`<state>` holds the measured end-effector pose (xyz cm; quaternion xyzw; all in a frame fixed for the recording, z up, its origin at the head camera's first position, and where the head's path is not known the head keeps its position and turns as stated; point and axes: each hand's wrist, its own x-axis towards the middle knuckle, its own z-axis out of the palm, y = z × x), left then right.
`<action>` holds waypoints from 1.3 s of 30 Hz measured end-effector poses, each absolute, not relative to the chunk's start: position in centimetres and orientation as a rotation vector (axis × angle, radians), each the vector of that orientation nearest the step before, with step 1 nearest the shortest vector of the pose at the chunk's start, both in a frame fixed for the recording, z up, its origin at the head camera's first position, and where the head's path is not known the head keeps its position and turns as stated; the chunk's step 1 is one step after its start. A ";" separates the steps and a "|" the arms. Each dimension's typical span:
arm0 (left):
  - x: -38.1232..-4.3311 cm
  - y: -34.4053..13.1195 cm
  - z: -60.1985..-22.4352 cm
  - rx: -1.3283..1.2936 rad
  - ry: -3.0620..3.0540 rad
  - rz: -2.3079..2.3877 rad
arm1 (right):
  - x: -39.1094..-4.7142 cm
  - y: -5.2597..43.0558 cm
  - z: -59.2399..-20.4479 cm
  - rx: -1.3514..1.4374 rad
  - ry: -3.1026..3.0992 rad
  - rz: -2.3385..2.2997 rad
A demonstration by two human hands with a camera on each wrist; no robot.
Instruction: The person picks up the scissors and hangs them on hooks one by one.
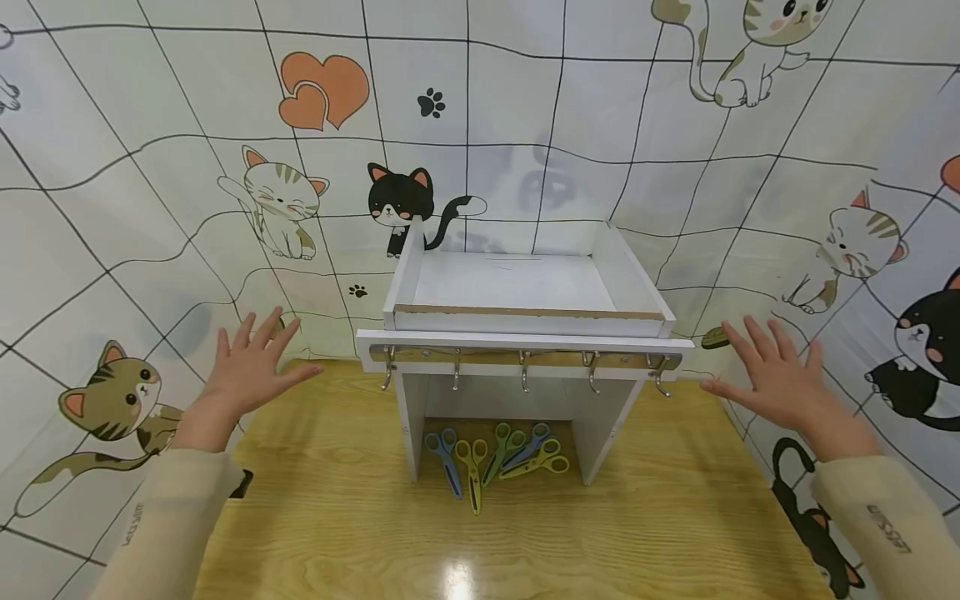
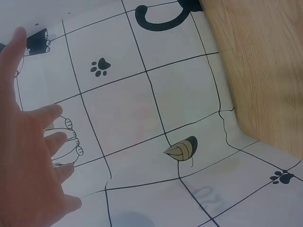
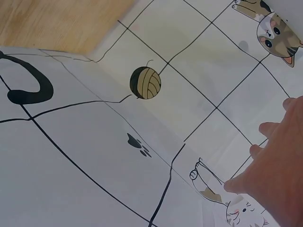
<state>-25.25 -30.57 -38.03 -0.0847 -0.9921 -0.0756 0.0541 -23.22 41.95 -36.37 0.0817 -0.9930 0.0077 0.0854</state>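
My left hand (image 1: 251, 371) is held out at the left with fingers spread, nothing in it; the left wrist view shows the same hand (image 2: 33, 156) at its left edge. On the other side my right hand (image 1: 783, 383) is spread too, also holding nothing, and its fingers show at the right of the right wrist view. Between the hands stands a white shelf unit (image 1: 491, 325) with a tray-like top and a row of metal hooks (image 1: 525, 372) along its front rail. Several scissors, among them blue scissors (image 1: 447, 462) and yellow scissors (image 1: 474, 477), lie beneath it.
The unit stands on a wood-grain table (image 1: 337, 517) toward its back edge. A white cloth (image 1: 510, 100) printed with cats, paws and grid lines hangs behind and at both sides. A small dark object (image 1: 242, 484) shows beside the left sleeve.
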 end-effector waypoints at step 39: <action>-23.8 -27.4 -40.0 -0.368 -2.988 -0.267 | -21.3 39.9 -38.9 0.347 -2.943 0.079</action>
